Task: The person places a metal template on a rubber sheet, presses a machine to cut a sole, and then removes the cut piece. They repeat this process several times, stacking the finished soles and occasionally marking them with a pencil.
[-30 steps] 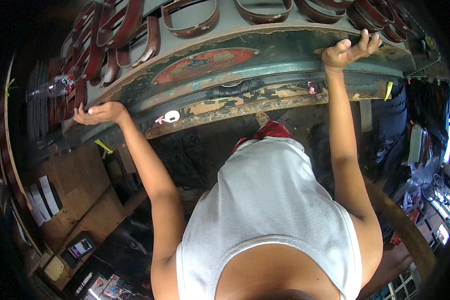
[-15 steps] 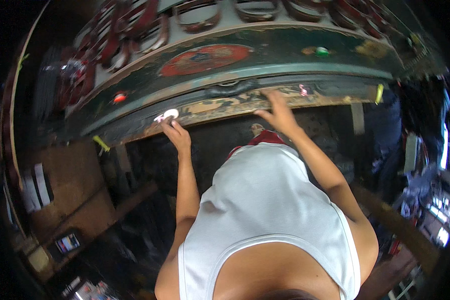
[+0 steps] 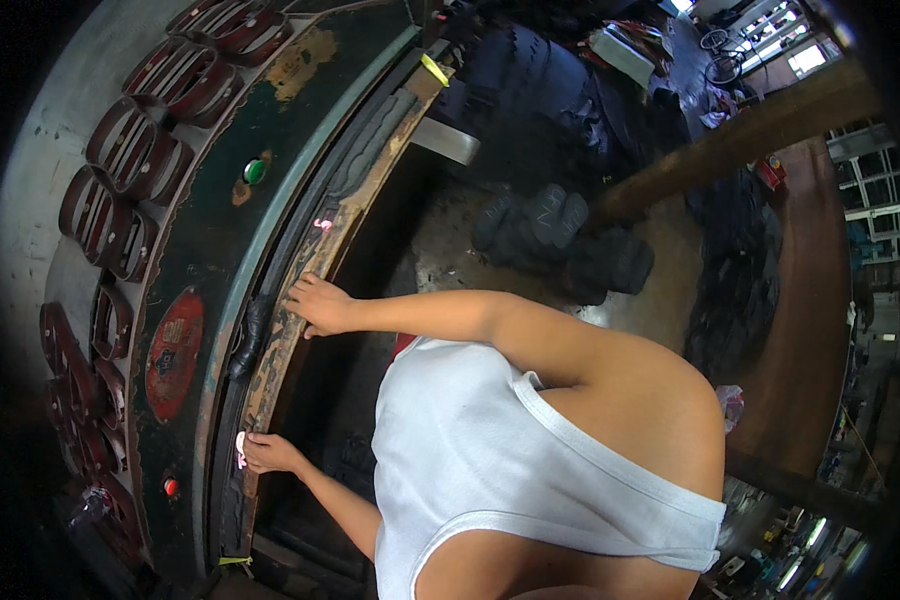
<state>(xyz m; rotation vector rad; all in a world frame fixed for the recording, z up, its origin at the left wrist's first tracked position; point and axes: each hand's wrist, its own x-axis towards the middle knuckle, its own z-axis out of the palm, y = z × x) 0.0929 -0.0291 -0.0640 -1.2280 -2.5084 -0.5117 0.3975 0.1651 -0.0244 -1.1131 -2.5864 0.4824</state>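
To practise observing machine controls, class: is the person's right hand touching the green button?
No, the right hand lies at the worn ledge, clearly apart from the green button.

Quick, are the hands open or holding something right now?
Left hand: fingertips at the small white thing; can't tell if it's gripped.
Right hand: open, fingers spread at the worn board, nothing seen held.

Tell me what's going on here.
Someone in a white top is at a green machine. Their left hand is at the small white piece by the worn ledge; whether it has a grip is unclear. The right hand is farther along the ledge, fingers open. Both are clear of the red button and green button.
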